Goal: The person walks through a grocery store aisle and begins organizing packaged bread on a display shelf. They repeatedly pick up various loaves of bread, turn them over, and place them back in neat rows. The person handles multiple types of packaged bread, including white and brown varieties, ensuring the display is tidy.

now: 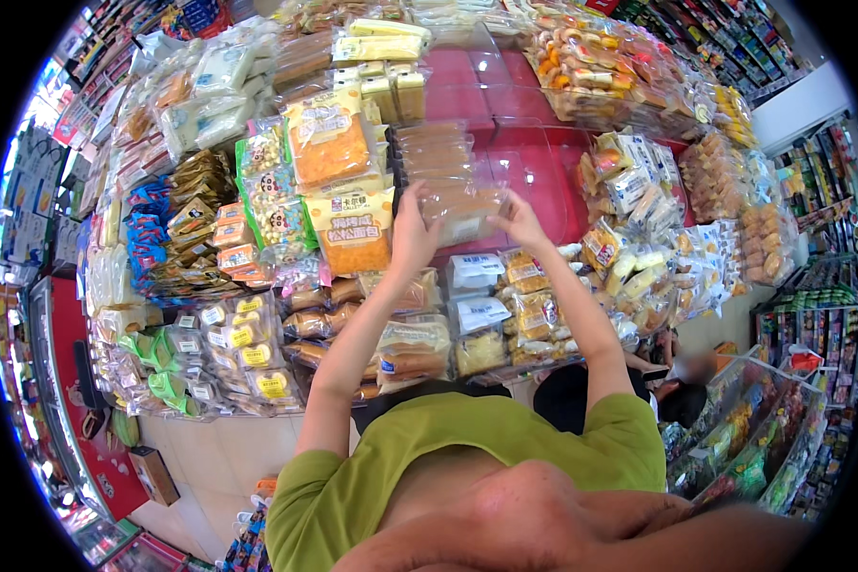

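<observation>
Both hands are at a clear-wrapped brown baked good (pixel 462 211) at the front of a row of similar brown packs (pixel 432 151). My left hand (pixel 413 230) grips its left end, and my right hand (pixel 522 220) grips its right end. Just left of my left hand stand large cream-topped bags of orange-brown bread (pixel 354 236). In front of the held pack lie packs with white labels (pixel 477 275). To the right of the row, a red display surface with clear plastic dividers (pixel 533 168) shows.
Packaged breads cover the stand on both sides, among them white-and-blue packs (pixel 636 171) and blue snack packs (pixel 149 232). A person (pixel 686 379) is low at the right, beyond the stand's edge. A cardboard box (pixel 154 475) stands on the floor at the left.
</observation>
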Tool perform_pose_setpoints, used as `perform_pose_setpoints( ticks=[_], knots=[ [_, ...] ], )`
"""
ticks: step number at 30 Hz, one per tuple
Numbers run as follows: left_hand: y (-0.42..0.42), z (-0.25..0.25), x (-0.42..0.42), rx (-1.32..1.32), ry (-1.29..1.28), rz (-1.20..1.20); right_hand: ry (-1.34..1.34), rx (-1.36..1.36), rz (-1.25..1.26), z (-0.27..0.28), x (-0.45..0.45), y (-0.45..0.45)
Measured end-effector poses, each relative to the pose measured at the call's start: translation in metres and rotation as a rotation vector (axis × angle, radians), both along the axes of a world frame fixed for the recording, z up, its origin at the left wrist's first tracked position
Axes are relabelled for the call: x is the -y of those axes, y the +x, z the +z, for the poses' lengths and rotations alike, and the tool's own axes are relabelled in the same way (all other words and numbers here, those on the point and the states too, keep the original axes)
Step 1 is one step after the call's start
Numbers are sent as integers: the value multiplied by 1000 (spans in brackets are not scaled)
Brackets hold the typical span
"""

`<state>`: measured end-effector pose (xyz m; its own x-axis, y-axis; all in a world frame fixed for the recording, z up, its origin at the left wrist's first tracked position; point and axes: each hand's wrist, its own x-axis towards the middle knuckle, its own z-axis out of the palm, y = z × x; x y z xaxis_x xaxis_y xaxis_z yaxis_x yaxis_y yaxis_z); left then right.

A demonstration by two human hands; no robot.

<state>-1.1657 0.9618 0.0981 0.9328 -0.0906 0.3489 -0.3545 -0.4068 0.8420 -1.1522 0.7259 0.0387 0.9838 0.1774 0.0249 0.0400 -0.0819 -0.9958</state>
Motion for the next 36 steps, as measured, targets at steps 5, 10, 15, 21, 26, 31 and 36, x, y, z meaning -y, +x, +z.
perform_pose_setpoints(
  ticks=[5, 10, 15, 21, 26, 31, 36],
  knots=[
    [-16, -17, 4, 305, 738, -68, -639, -255, 129, -15, -16, -2],
    [4, -13, 9, 148, 1052, -161, -197, -265, 93, -24, -31, 5],
    [5, -21, 6, 267, 967, -129, -240, -505, 88, -4, -30, 9],
    [-2, 110, -99, 431, 319, -93, -964, -38, 172, 26, -8, 35],
    [142, 152, -261, 110, -55, 410, -728, 331, 109, 136, -61, 85],
    [211, 112, -366, -228, 473, 611, -478, 533, 244, 220, -195, 148],
    [193, 103, -363, -360, 318, 539, -842, 1005, 383, 230, -307, 240]
  ],
)
